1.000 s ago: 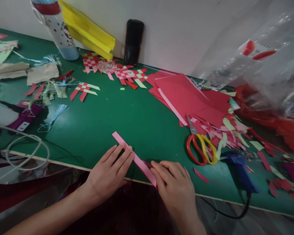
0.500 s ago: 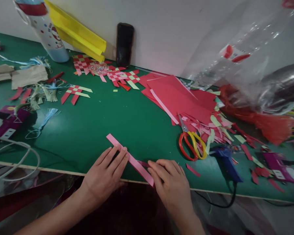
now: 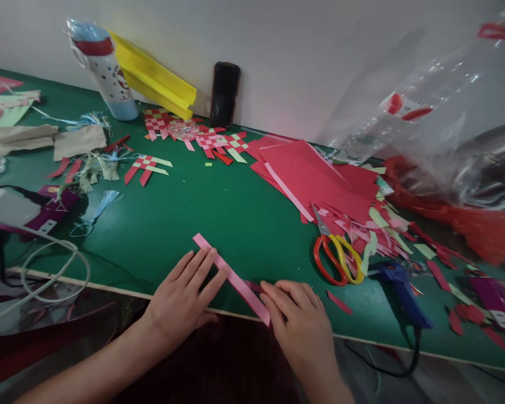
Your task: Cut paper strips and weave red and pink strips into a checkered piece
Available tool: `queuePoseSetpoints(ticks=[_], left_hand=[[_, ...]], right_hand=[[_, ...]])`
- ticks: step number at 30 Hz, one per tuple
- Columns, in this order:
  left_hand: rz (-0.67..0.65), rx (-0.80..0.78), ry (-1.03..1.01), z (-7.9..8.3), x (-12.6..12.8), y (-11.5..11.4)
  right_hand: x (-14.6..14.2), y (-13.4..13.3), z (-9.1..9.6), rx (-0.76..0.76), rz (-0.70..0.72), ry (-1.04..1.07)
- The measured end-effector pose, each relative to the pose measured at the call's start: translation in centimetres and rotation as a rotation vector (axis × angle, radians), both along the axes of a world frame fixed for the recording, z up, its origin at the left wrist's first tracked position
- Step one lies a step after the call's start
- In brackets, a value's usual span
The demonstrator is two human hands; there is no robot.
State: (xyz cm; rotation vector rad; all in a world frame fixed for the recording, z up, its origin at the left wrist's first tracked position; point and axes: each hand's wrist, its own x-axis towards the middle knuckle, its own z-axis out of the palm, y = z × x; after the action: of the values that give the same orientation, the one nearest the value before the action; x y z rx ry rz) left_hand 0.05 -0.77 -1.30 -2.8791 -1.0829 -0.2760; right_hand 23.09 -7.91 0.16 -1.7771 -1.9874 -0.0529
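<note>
A narrow pink paper strip (image 3: 249,296) lies slantwise at the near edge of the green table. My left hand (image 3: 183,289) rests on its far half, fingers stretched out and pressing it down. At the strip's near right side, my right hand (image 3: 301,314) is closed in a pinch on a narrow dark-pink piece (image 3: 253,286). That piece is mostly hidden by the fingers, and its kind cannot be made out. Scissors (image 3: 334,252) with red and yellow handles lie beyond my right hand.
Red paper sheets (image 3: 303,174) and cut scraps lie behind the scissors. A blue glue gun (image 3: 404,292) sits to the right. Woven paper pieces (image 3: 145,165), tassels (image 3: 103,207), a bottle (image 3: 113,84) and a phone (image 3: 225,92) are at the back and left.
The view has shifted, so everything sits slightly further right and lower. My left fingers have spread a little on the strip. The right hand keeps its pinch.
</note>
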Motion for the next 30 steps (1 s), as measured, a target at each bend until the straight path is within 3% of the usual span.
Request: queuePoseSetpoints(ticks=[16,30], left_hand=[[-0.018,0.019,0.033,-1.4,-0.4,-0.1],[-0.015,0.009,0.050,-1.0,-0.4,-0.1]], right_hand=[[-0.3,0.5,-0.3,0.043,0.041,-0.004],[-0.6,0.4,0.2,0.051,0.017,-0.041]])
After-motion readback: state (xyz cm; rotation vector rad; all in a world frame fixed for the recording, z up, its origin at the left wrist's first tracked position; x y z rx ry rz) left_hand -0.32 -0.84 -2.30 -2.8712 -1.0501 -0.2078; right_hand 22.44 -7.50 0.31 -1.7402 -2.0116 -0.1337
